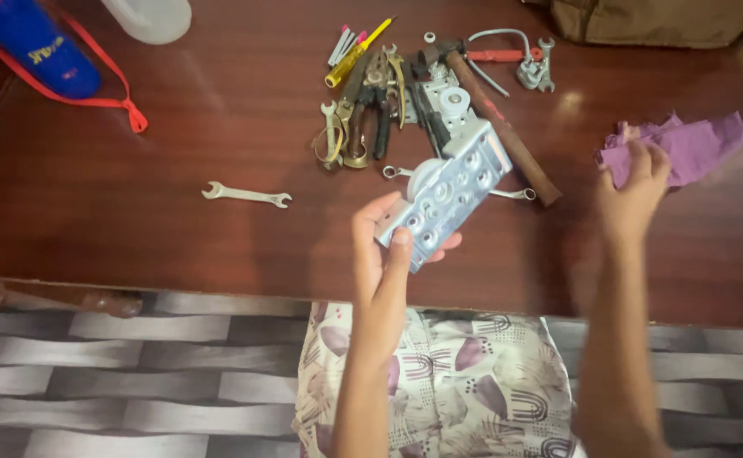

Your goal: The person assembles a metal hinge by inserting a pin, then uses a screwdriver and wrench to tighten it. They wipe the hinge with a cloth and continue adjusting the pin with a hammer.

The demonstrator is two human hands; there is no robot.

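Note:
My left hand [381, 254] holds a silver metal box with round knockout holes [449, 193], lifted above the dark wooden table [176, 237] near its front edge. My right hand [633, 197] reaches out to the right, fingers on the edge of a crumpled purple cloth [685, 146] lying on the table. A pile of hand tools lies just beyond the box: pliers [371, 106], a hammer with a brown handle [507, 136], a small spanner [330, 127] and a yellow screwdriver [356, 55].
A lone silver open-ended spanner [246, 195] lies left of centre. A blue and red bag [40, 51] and a white container [149, 17] sit at the back left. A brown bag [656, 19] is at the back right. Patterned fabric [448, 382] covers my lap below.

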